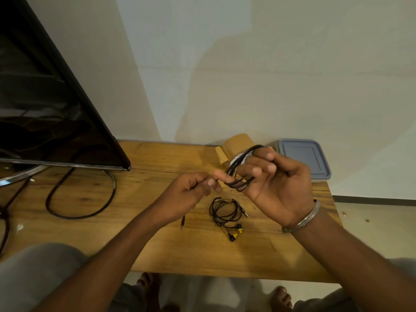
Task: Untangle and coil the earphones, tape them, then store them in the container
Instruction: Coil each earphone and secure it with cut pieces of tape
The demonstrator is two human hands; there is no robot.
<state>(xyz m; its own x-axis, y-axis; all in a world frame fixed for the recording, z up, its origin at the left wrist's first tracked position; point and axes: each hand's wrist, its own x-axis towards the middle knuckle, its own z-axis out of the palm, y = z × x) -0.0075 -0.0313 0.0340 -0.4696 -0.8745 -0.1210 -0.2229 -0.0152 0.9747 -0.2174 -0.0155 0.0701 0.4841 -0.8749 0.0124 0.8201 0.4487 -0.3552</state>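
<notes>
The coil [240, 174] is gripped by the right hand [279, 188]; its tail [182, 220], at 9 o'clock, is pinched by the left hand [191, 192].

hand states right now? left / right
Left hand: pinches the loose end of the black earphone cable.
Right hand: holds the same cable, looped round its fingers.
</notes>
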